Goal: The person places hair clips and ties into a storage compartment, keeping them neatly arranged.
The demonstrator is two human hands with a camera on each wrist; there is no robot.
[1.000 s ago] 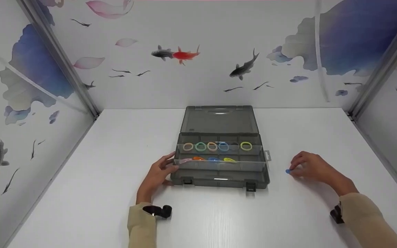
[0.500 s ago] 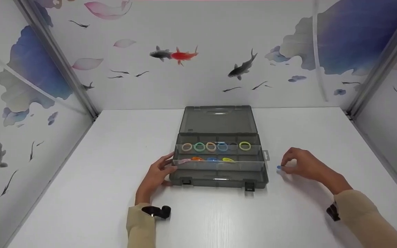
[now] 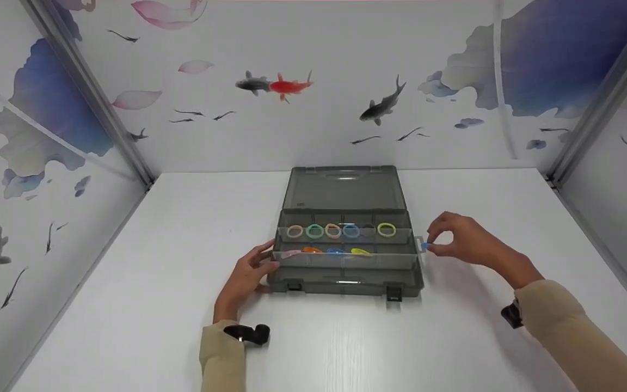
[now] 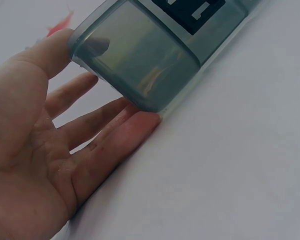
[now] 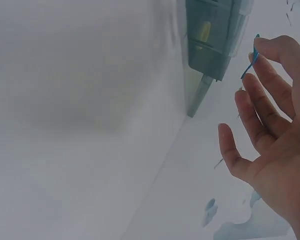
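An open grey see-through compartment box point(image 3: 340, 289) lies mid-table, its lid point(image 3: 345, 190) laid back. My left hand point(image 3: 245, 275) holds its left side near the front corner; in the left wrist view the thumb point(image 4: 52, 52) hooks over the rim and the fingers lie along the outer wall. Just right of the box, my right hand point(image 3: 466, 240) is raised, pinching a small blue hair clip point(image 5: 249, 65) between thumb and index finger, the other fingers spread. Ring-shaped hair ties, including a yellow hair tie point(image 3: 386, 236), stand in the back row. Several clips, one an orange clip point(image 3: 312, 250), lie along the middle row.
A white table point(image 3: 313, 348) surrounds the box. Printed white panels point(image 3: 313, 136) enclose it at the back and both sides. A hanging tab point(image 3: 421, 243) sticks out from the box's right side, and two latches, one a right latch point(image 3: 394, 294), sit at its front.
My right hand has lifted the blue clip off the table and carried it left, toward the box's right edge. My left hand and the box have stayed put.
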